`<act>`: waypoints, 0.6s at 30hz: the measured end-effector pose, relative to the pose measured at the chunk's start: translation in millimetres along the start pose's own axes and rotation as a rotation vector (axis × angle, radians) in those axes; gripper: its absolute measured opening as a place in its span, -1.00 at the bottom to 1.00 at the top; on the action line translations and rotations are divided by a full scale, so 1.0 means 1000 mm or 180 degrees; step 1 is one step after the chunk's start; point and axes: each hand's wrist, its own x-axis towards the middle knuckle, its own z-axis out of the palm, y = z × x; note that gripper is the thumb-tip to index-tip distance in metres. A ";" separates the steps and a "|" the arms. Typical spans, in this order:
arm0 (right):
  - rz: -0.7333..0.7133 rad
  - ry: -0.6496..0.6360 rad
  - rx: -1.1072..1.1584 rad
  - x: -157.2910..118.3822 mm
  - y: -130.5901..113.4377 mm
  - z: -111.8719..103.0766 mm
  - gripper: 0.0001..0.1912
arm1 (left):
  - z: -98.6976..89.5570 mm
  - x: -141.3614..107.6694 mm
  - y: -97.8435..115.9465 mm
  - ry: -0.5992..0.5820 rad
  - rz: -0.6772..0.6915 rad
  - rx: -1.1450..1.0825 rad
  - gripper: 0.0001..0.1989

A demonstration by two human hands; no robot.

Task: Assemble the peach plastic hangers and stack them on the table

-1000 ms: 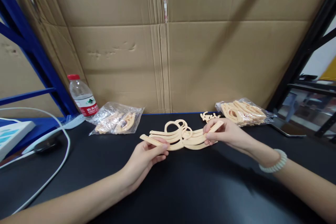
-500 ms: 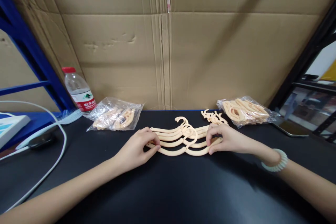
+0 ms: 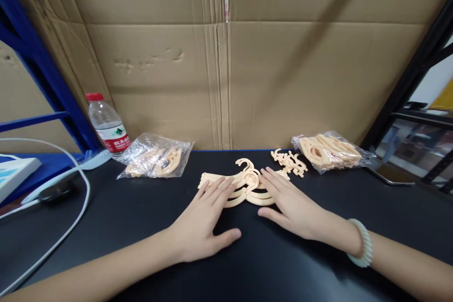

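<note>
Several small cream-coloured hangers (image 3: 247, 193) lie overlapped on the black table (image 3: 247, 264), their curved hooks pointing away from me. My left hand (image 3: 203, 219) rests flat over the left arms of the hangers, fingers stretched out and thumb apart. On the other side, my right hand (image 3: 292, 203) lies with its fingers extended across the right arms, its thumb near the closest hanger. Neither hand grips anything. Parts of the hanger arms are hidden beneath the fingers.
A heap of small cream hook pieces (image 3: 290, 163) lies behind my right hand. Clear bags of cream parts sit at the back left (image 3: 157, 155) and back right (image 3: 327, 151). A water bottle (image 3: 108, 125), white cable (image 3: 87, 188) and flat dark device (image 3: 392, 174) flank them.
Both hands have let go of the nearest hanger's ends and now lie spread over the hangers. The hangers sit closer together, the front one pushed slightly back.
</note>
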 end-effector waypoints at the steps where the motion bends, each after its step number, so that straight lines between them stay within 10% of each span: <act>1: 0.0036 -0.0056 -0.0122 0.000 -0.001 0.006 -0.21 | 0.002 -0.001 0.000 -0.0204 -0.0011 -0.0019 -0.19; 18: 0.0097 -0.0133 -0.0320 0.068 0.040 0.026 -0.12 | -0.007 0.050 -0.050 -0.0738 -0.0219 0.0233 -0.19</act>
